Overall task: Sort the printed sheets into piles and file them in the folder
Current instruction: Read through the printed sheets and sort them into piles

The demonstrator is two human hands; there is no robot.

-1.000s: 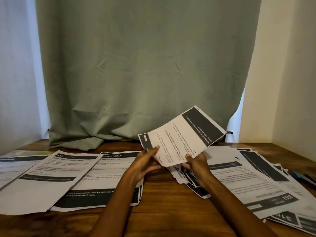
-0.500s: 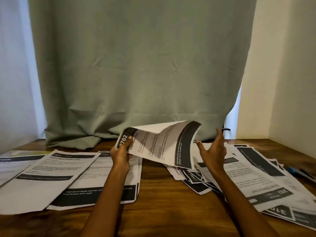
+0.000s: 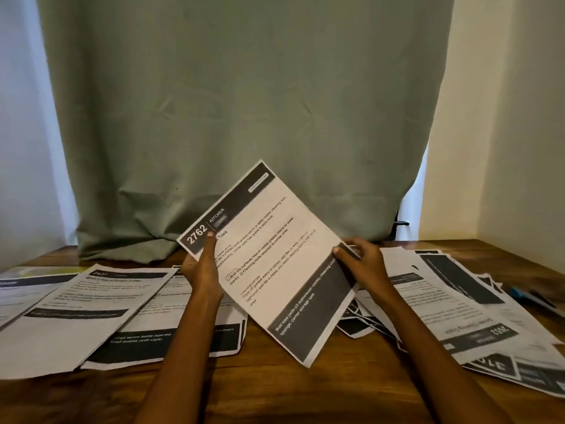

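Head view: the sheet, curled before, is flat, both hands now gripping its edges.

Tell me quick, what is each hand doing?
Left hand: holds the sheet by its left edge, thumb on the front.
Right hand: pinches the same sheet's right edge.

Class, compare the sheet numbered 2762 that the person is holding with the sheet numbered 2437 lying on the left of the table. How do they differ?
Sheet 2762 is lifted off the table, gripped by the left hand and right hand; sheet 2437 lies flat, untouched.
Sheet 2762 is tilted diagonally; sheet 2437 sits closer to square.
Sheet 2762 reads KITCHEN; sheet 2437's header is too blurred to read.
Both are white printed sheets with dark bands at top and bottom.
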